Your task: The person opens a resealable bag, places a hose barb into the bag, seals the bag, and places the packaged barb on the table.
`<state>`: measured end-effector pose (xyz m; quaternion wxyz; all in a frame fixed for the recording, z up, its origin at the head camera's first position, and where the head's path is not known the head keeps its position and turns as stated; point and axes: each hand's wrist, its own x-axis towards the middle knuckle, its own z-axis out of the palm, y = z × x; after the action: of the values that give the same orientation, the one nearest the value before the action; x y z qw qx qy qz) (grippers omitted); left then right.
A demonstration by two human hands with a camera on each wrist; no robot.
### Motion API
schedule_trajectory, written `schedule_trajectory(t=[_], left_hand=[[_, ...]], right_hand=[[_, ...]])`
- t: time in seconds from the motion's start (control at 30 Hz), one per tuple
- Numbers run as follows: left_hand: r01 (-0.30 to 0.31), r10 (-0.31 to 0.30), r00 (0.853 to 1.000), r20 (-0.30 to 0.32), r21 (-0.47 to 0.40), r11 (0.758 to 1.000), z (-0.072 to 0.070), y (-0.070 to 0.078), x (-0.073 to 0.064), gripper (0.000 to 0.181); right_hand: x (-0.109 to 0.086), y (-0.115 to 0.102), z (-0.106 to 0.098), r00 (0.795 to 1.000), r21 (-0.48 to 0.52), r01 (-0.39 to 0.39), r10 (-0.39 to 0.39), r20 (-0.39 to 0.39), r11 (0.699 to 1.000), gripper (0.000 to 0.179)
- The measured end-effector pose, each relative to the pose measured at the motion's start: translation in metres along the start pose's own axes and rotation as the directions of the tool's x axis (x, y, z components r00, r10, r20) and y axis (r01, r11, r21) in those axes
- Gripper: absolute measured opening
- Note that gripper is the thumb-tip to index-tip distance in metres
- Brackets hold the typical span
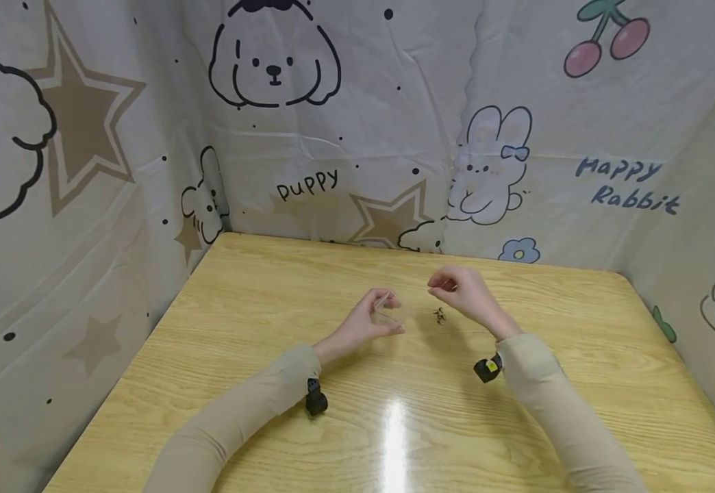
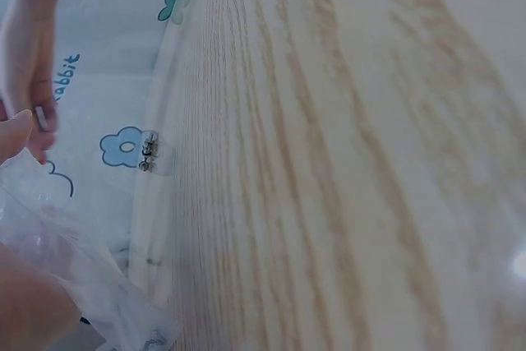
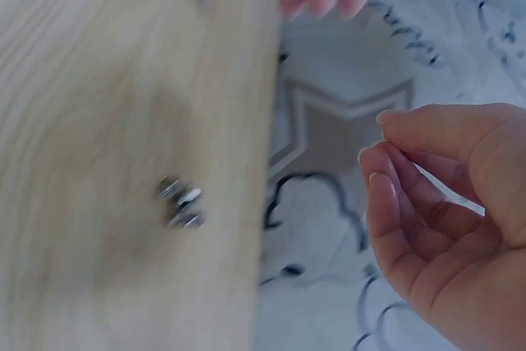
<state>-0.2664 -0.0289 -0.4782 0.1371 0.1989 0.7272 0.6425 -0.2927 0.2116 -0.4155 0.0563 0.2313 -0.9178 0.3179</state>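
My left hand (image 1: 374,316) holds a clear plastic bag (image 2: 90,281), thumb and fingers spread apart around it. The bag is thin and crinkled, and shows only faintly in the head view. To its right, my right hand (image 1: 461,291) is above the table, its fingers bent toward the thumb. In the right wrist view the thumb tip and fingertips (image 3: 382,191) stand slightly apart, with nothing visible between them. Below and beside this hand lies a small cluster of shiny metal pieces (image 1: 440,315), dark and silvery; they look like small screws or fittings, blurred in the right wrist view (image 3: 179,203).
A light wood-grain table (image 1: 259,294) lies under both hands, with a bright reflection near its front. Printed cloth (image 1: 345,137) hangs behind it and at both sides. A small black camera is strapped to each wrist.
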Motion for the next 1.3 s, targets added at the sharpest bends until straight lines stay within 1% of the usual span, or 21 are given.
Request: schedule_trajectory(t=[0.2, 0.33, 0.43, 0.53, 0.63, 0.8, 1.03, 1.13, 1.3], left_hand=[[-0.001, 0.001, 1.0, -0.006, 0.007, 1.0, -0.001, -0.001, 0.0, 0.064], [-0.002, 0.002, 1.0, -0.002, 0.008, 1.0, -0.001, -0.002, 0.0, 0.064], [-0.001, 0.001, 1.0, 0.0, 0.008, 1.0, -0.002, -0.002, -0.001, 0.063], [-0.003, 0.003, 1.0, 0.0, 0.002, 1.0, -0.002, -0.002, -0.002, 0.062], [-0.009, 0.009, 1.0, -0.003, -0.004, 1.0, -0.002, -0.001, -0.002, 0.061], [-0.007, 0.007, 1.0, 0.002, -0.004, 1.0, -0.003, -0.001, -0.002, 0.06], [-0.022, 0.022, 1.0, 0.007, 0.019, 1.0, -0.004, 0.0, -0.002, 0.062], [-0.02, 0.019, 1.0, 0.008, 0.03, 0.999, -0.005, -0.001, -0.002, 0.063], [-0.021, 0.021, 1.0, -0.006, 0.044, 0.999, -0.005, -0.003, -0.002, 0.062]], right_hand=[[-0.003, 0.026, 0.005, 0.996, -0.018, -0.083, 0.083, 0.038, 0.996, 0.012], [-0.006, 0.043, 0.011, 0.988, -0.038, -0.132, 0.135, 0.079, 0.99, 0.012], [-0.007, 0.053, 0.016, 0.982, -0.045, -0.157, 0.161, 0.099, 0.987, 0.011], [-0.008, 0.059, 0.021, 0.981, -0.042, -0.158, 0.162, 0.106, 0.986, 0.009], [-0.007, 0.062, 0.025, 0.983, -0.049, -0.145, 0.15, 0.109, 0.988, 0.008], [-0.006, 0.062, 0.027, 0.979, -0.06, -0.156, 0.163, 0.124, 0.986, 0.008], [-0.004, 0.064, 0.028, 0.977, -0.083, -0.151, 0.161, 0.138, 0.985, 0.006], [-0.004, 0.065, 0.029, 0.976, -0.098, -0.15, 0.163, 0.142, 0.984, 0.006], [-0.004, 0.066, 0.03, 0.976, -0.118, -0.15, 0.166, 0.14, 0.982, 0.005]])
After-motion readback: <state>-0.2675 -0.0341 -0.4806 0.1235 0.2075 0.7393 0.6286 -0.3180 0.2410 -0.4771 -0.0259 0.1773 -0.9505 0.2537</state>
